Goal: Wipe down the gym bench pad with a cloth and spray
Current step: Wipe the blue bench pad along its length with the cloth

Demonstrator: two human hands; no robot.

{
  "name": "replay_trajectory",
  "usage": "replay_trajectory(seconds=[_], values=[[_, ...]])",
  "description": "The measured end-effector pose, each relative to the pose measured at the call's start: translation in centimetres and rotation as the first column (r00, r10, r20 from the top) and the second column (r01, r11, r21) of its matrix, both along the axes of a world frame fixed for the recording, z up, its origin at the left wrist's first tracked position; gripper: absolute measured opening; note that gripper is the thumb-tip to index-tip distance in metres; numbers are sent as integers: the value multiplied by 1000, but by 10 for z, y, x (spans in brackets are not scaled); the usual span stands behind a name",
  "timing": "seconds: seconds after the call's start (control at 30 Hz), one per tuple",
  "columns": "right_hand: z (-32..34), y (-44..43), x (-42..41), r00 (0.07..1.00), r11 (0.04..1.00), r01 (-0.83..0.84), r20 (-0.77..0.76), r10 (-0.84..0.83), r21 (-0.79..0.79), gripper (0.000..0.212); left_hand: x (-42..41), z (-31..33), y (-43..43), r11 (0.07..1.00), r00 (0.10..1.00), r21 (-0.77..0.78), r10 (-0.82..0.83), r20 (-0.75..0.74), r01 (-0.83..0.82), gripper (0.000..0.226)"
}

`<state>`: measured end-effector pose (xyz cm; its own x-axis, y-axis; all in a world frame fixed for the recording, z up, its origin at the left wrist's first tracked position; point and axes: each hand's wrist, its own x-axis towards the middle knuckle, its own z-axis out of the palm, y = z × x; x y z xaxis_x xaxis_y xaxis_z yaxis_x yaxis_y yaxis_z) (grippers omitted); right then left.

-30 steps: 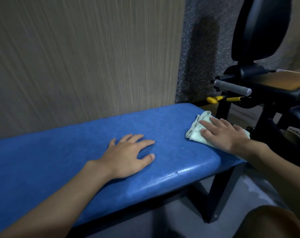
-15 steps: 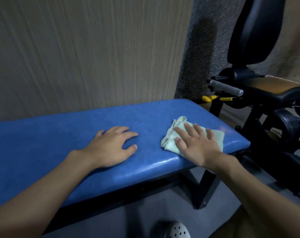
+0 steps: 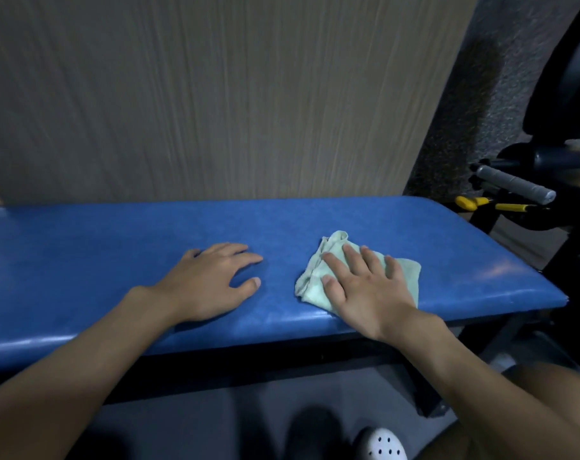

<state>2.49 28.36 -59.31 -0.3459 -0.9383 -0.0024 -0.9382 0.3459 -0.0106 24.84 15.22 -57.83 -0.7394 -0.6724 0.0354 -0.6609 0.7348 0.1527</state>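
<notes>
- Fingers (image 3: 335,265) of the right hand (image 3: 368,293): straight, spread, pressed flat on the cloth (image 3: 406,273). Nothing is pinched or gripped. Likely fault: with no hold on the fabric, the fingers may slide over the cloth during a stroke and leave it behind.
- Cloth: pale green and crumpled. It lies on the blue padded table (image 3: 116,247), toward the right end and close to the front edge. Likely fault: a stroke drawn toward the body could drag it off that edge onto the floor.
- Cloth folds: bunched at the left side. Likely fault: uneven contact that leaves unwiped strips.
- Left hand (image 3: 209,283): fingers extended, resting flat on the table just left of the cloth, holding nothing. Likely fault: it blocks a leftward stroke, and the patch beneath it would be missed.
- Spray bottle: not in view. Whether the surface is wetted cannot be told; a dry pass may only smear.
- Gym machine, grey handle (image 3: 514,185): beyond the right end. Likely fault: an overshooting rightward stroke could strike it.
</notes>
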Motion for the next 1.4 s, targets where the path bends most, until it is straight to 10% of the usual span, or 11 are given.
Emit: replay_trajectory(seconds=[0.73,1.4], values=[[2,-121,266,741,741,-671,-11,671,11,62,281,9,-37,881,861,-29,469,195,-473,52],[4,-258,532,530,530,-848,99,842,20,59,521,2,-78,548,548,37,827,122,-835,54]])
